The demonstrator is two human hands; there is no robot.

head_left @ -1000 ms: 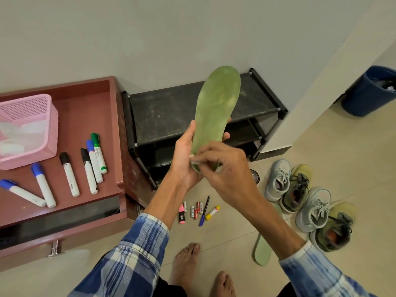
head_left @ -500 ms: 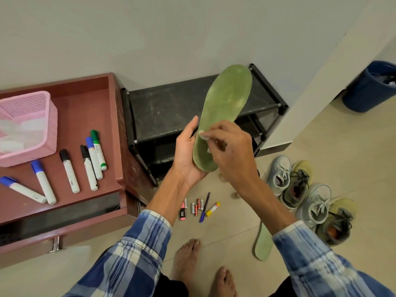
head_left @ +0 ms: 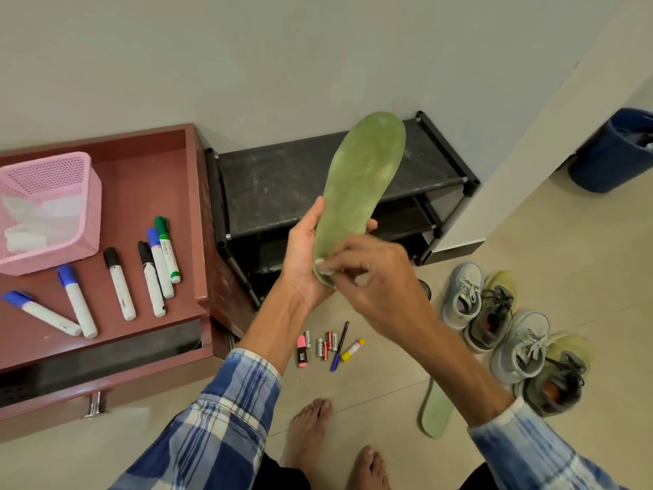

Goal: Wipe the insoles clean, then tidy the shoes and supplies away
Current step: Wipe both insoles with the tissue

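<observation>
A green insole (head_left: pixel 360 178) stands nearly upright in front of me, its toe end pointing up over the black shoe rack (head_left: pixel 282 182). My left hand (head_left: pixel 304 263) grips its heel end from behind. My right hand (head_left: pixel 371 274) pinches a small white wipe (head_left: pixel 323 267) against the heel end of the insole. A second green insole (head_left: pixel 436 413) lies on the floor by my right forearm. Two grey sneakers (head_left: pixel 463 295) and two olive sneakers (head_left: pixel 494 313) stand in a row on the floor at the right.
A pink mesh basket (head_left: pixel 70 213) with white wipes and several markers (head_left: pixel 159 263) sit on the open red-brown drawer (head_left: pixel 141 334) at left. Batteries, a pen (head_left: pixel 340 346), a pink eraser and a glue stick lie on the floor. A blue bin (head_left: pixel 611 153) stands far right.
My right hand has slid the wipe down from the middle of the insole back to its heel end. The insole has tilted slightly.
</observation>
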